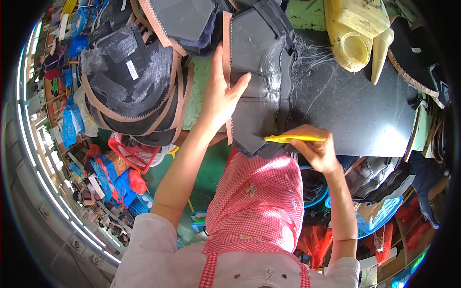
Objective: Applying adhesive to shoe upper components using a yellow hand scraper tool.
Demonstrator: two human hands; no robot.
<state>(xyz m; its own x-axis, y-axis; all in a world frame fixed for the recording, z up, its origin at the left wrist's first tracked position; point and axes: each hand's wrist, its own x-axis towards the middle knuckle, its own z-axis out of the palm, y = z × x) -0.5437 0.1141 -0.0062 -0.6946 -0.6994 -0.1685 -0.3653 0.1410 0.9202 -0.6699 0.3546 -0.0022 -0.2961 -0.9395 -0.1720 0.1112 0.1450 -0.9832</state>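
The person's left hand [222,97] is reaching into the upper middle of the frame, its thumb spreading away from the index finger and lying over a dark grey padded piece [257,113]; the other fingers are hiding, so I cannot tell whether they are gripping underneath. That piece is lying at upper centre, its pinkish-brown zigzag edging running down its left side. Right of centre, the right hand [317,148] is pinching a flat yellow tool [293,138] between thumb and fingers, its tip pointing left at the piece's lower end; whether it is touching, I cannot tell. At upper left, a stack of dark pieces [115,113] is showing similar edging. A yellow container [357,26] is standing at upper right on a dark sheet [353,108], while pale strands are stretching beside the padded piece. Below, the person is wearing a pink checked apron [254,206].
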